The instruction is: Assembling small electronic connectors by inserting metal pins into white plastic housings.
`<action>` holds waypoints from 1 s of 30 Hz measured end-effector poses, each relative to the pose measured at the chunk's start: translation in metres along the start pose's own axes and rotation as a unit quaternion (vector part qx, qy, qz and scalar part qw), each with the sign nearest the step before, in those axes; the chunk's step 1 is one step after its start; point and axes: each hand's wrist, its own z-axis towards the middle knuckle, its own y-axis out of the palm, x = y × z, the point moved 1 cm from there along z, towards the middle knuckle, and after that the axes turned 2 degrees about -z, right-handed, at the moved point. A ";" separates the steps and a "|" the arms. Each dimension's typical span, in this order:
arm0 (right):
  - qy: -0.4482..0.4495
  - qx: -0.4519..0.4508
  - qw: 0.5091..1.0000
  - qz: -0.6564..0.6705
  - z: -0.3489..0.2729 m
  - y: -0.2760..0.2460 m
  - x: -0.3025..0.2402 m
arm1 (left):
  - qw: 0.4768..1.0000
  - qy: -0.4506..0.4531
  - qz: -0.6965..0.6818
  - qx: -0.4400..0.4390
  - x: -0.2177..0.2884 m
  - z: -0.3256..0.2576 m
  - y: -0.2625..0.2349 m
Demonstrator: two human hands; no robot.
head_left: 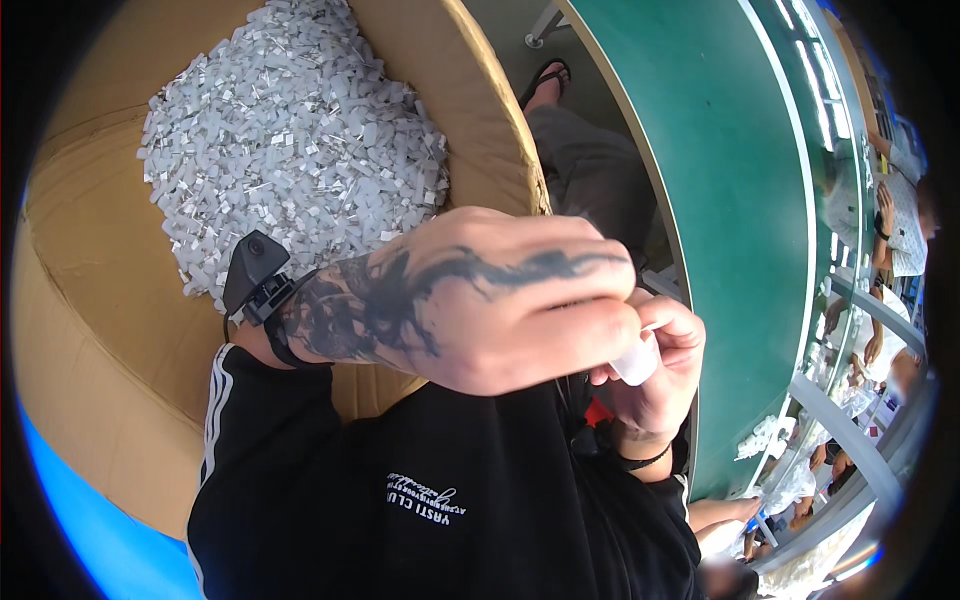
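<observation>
My left hand (510, 300), tattooed on the back, reaches across from the left with its fingers curled and closed. Its fingertips meet those of my right hand (660, 375), and what they pinch, if anything, is hidden behind the knuckles. Between the thumb and fingers of my right hand is a small, smooth white plastic piece (635, 361) with a rounded end. Both hands are in front of my chest, beside the near rim of a large cardboard box (95, 235). In the box lies a heap of small white and translucent plastic pieces (300, 140), some with thin pins.
A long green worktable (740, 200) runs along my right, with a white clump of parts (765, 438) on its near end. Other people (895, 225) sit beyond it, behind grey metal bars (850, 440). A small black camera (258, 275) is strapped to my left wrist.
</observation>
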 end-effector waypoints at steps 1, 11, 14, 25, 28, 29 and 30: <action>-0.004 -0.025 1.000 0.001 0.000 -0.006 0.003 | 0.998 -0.037 -0.045 0.005 -0.001 -0.002 -0.001; 0.039 -0.062 0.995 0.072 0.003 -0.005 0.005 | 0.973 -0.083 -0.208 0.047 -0.016 -0.011 0.006; 0.025 -0.051 0.997 0.056 0.003 -0.005 0.006 | 0.973 -0.053 -0.218 0.050 -0.011 -0.004 0.011; -0.206 0.016 0.960 -0.188 -0.008 -0.019 0.006 | 0.934 -0.210 -0.271 0.103 0.010 0.003 0.031; -0.325 0.041 0.909 -0.256 -0.008 -0.018 0.009 | 0.920 -0.239 -0.291 0.109 0.013 0.006 0.035; -0.344 0.038 0.901 -0.262 -0.007 -0.019 0.009 | 0.914 -0.255 -0.293 0.116 0.015 0.005 0.037; -0.345 0.039 0.900 -0.264 -0.007 -0.018 0.009 | 0.908 -0.270 -0.296 0.122 0.015 0.005 0.039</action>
